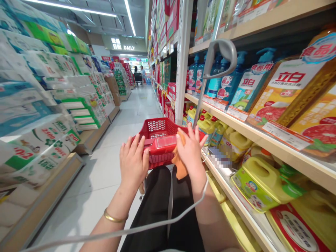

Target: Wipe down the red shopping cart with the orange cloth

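A red plastic shopping basket (153, 127) with perforated sides stands in front of my knees, its red handle (164, 141) lying across the near side. My left hand (133, 159) rests at the basket's near left corner, fingers stretched out and holding nothing I can see. At the near right, my right hand (191, 148) has an orange cloth (181, 169) under its thumb and palm, pressed toward the handle. The cloth hangs down over the basket's near side. Some of the right fingers are spread over the rim.
A grey pull handle (220, 59) on a metal pole rises beside the shelf. Dish soap bottles (278, 87) and yellow jugs (262, 182) fill the right shelves. A phone (220, 157) lies on the lower shelf. A white cable (157, 224) crosses my forearms. Paper packs (39, 147) line the left.
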Demonstrator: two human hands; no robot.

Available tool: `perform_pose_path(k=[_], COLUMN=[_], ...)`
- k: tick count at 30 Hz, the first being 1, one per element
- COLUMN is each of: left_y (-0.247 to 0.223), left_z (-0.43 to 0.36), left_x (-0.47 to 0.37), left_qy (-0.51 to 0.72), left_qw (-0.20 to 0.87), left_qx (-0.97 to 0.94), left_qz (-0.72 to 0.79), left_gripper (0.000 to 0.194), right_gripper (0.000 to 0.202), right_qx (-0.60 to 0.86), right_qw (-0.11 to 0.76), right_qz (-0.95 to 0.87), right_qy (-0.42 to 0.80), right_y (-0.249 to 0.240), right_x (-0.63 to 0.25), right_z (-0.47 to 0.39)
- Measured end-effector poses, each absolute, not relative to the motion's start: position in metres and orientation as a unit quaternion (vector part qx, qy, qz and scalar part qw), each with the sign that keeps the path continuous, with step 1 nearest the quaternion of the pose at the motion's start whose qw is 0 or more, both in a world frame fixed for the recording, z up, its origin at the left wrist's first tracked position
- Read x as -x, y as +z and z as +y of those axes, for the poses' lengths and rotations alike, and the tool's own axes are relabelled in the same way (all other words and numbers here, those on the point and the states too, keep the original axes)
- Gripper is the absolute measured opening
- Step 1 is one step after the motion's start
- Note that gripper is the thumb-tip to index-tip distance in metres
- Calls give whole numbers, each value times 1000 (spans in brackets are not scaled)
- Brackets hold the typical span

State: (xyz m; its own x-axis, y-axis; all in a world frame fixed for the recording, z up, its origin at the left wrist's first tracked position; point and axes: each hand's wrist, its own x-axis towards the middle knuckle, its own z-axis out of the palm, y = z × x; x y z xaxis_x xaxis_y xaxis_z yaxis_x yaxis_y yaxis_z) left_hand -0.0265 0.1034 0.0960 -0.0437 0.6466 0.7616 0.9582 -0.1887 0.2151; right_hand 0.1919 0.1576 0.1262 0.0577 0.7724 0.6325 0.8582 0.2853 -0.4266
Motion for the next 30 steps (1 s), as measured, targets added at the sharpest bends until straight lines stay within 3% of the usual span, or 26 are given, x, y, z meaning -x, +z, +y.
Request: perform_pose_path(k=[4,10,17,25,30], left_y=[95,97,98,96,97], left_z=[105,103,102,105,103], left_x=[24,25,23,26,24], left_qy=[-410,-400,-399,-399,-402], left_qw=[197,193,196,198,194], left_qx=[653,659,658,659,661], left_qz=[-605,-607,-608,-607,-603], left_gripper=[54,54,53,54,54], right_gripper=[44,39,41,40,41], right_qx=[631,476,626,498,620], right_qw=[422,390,434,398,421], right_qz=[-649,-787,-647,-769,-661], right_qy=[-50,-51,-40,-50,-31], right_y=[124,129,129,132,127], right_x=[-199,-151,-201,-159,-201], right_z=[161,132,167,136,164])
